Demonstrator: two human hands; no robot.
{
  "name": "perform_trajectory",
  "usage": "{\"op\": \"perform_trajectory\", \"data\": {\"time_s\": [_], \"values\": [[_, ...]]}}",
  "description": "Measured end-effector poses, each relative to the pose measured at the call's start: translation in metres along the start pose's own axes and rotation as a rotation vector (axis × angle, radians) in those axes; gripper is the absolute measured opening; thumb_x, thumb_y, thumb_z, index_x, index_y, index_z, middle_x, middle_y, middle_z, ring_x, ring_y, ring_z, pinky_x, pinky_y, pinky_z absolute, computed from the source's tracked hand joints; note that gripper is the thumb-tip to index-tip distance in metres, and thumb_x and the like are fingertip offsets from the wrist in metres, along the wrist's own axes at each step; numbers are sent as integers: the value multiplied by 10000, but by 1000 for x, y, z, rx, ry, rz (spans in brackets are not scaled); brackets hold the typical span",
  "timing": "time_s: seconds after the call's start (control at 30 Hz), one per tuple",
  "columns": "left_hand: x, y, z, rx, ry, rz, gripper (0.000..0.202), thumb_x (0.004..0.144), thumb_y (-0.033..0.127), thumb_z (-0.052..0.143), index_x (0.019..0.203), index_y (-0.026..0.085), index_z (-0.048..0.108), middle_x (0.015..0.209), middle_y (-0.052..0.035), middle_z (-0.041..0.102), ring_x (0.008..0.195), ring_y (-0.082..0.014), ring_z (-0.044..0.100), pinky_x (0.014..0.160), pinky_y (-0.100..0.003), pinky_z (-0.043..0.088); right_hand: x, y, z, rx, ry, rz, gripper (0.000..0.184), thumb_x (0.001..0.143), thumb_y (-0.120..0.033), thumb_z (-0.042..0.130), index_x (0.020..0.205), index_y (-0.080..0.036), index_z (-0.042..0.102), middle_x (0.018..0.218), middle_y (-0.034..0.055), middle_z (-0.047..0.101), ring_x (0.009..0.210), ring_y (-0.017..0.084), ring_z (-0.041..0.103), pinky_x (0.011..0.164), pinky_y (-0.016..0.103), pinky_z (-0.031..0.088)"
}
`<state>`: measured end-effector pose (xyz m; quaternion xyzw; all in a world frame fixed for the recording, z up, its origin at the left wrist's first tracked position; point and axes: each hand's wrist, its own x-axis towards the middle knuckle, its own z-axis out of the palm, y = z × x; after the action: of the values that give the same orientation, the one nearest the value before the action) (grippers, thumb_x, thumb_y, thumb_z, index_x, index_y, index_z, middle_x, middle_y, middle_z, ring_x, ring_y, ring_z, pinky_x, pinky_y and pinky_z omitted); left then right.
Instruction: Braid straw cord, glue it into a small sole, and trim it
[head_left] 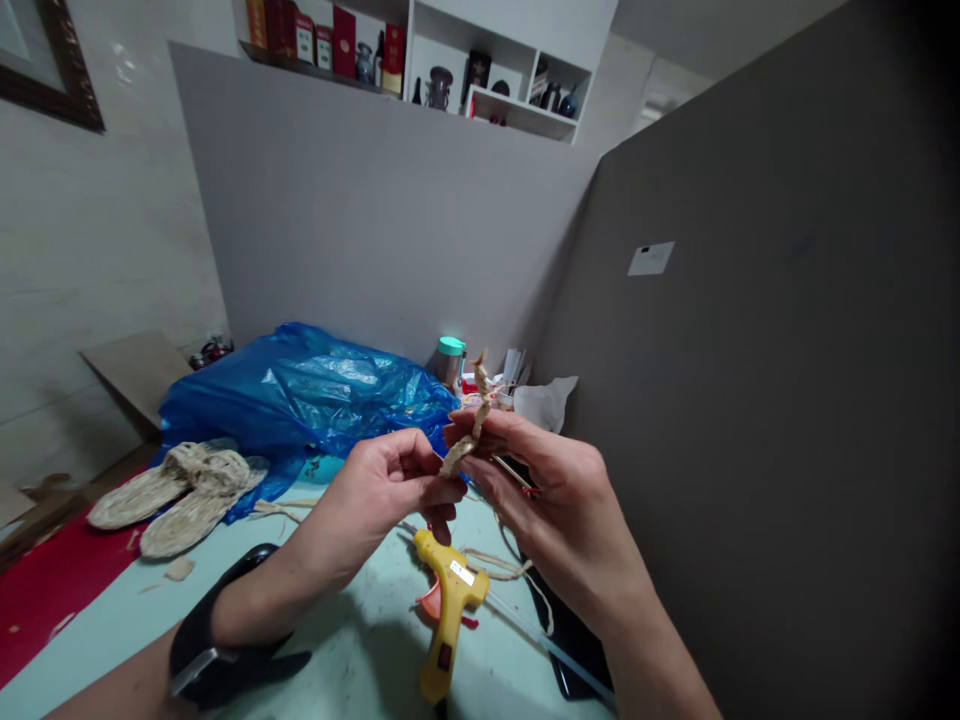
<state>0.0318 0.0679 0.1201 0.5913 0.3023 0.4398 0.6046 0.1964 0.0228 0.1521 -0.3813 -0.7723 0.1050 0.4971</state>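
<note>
Between my two hands, above the table, is a short twisted piece of straw braid (480, 425). My left hand (397, 485) pinches its lower end, fingers closed. With thumb and fingers my right hand (544, 480) grips the braid's middle, and its frayed tip sticks up above them. A thin stick-like thing with a red end shows at my right palm; its kind is unclear. Below my hands lies a yellow hot glue gun (450, 600) with an orange trigger and a clear glue stick (540, 635) in its back.
Two woven straw slippers (180, 495) lie at the left beside a blue plastic bag (315, 385). A cup with a turquoise lid (451, 348) stands at the back. Loose straw cord (499, 568) and a dark flat object (574, 670) lie right of the glue gun. Grey partitions (390, 220) enclose the table.
</note>
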Motion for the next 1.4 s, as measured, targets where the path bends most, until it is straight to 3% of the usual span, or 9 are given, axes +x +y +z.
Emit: {"op": "perform_trajectory", "data": {"time_s": [0.13, 0.4, 0.73, 0.9, 1.17, 1.3, 1.4], "values": [[-2, 1, 0, -2, 7, 2, 265, 702, 260, 822, 659, 168, 578, 583, 36, 641, 515, -132, 641, 531, -236, 502, -3, 0, 5, -41, 44, -55, 227, 931, -73, 563, 1095, -166, 688, 962, 21, 758, 905, 142, 733, 783, 227, 577], [-5, 2, 1, -9, -27, 23, 225, 725, 192, 793, 652, 173, 580, 588, 43, 620, 518, -124, 628, 526, -231, 511, -4, 6, 12, -119, 162, -151, 373, 916, -11, 502, 1172, -205, 690, 1109, 34, 760, 969, 139, 724, 836, 260, 582], [-6, 0, -5, -115, -129, 30, 216, 762, 214, 788, 671, 165, 598, 618, 22, 654, 509, -127, 648, 507, -228, 533, -4, 8, 15, -61, 225, -177, 369, 913, -14, 545, 1168, -235, 695, 1104, 21, 753, 947, 146, 720, 817, 289, 599], [-9, 0, -5, -157, -189, 24, 192, 795, 239, 794, 768, 169, 617, 638, 41, 634, 510, -101, 621, 477, -195, 534, -6, 7, 18, -120, 279, -302, 349, 874, 28, 536, 1080, -178, 729, 1089, 84, 753, 1017, 176, 717, 879, 305, 599], [-10, -4, -5, -248, -299, 60, 214, 829, 280, 778, 793, 168, 600, 674, 51, 614, 511, -80, 611, 440, -154, 513, -4, 6, 21, -11, 360, -294, 271, 862, 13, 589, 998, -167, 740, 1029, 86, 769, 978, 178, 733, 879, 301, 598], [-9, -5, -3, -259, -272, 72, 265, 787, 322, 817, 814, 176, 597, 680, 54, 598, 534, -87, 604, 465, -168, 518, -4, 8, 19, -117, 353, -317, 283, 858, 29, 567, 1022, -109, 750, 1036, 126, 765, 990, 181, 731, 876, 275, 594], [-8, -4, -3, -250, -269, 62, 190, 848, 302, 763, 871, 171, 627, 724, 34, 623, 586, -92, 622, 530, -180, 541, -4, 11, 16, -153, 365, -311, 282, 858, 29, 566, 1027, -99, 751, 1053, 138, 761, 991, 189, 730, 876, 286, 597]]}}
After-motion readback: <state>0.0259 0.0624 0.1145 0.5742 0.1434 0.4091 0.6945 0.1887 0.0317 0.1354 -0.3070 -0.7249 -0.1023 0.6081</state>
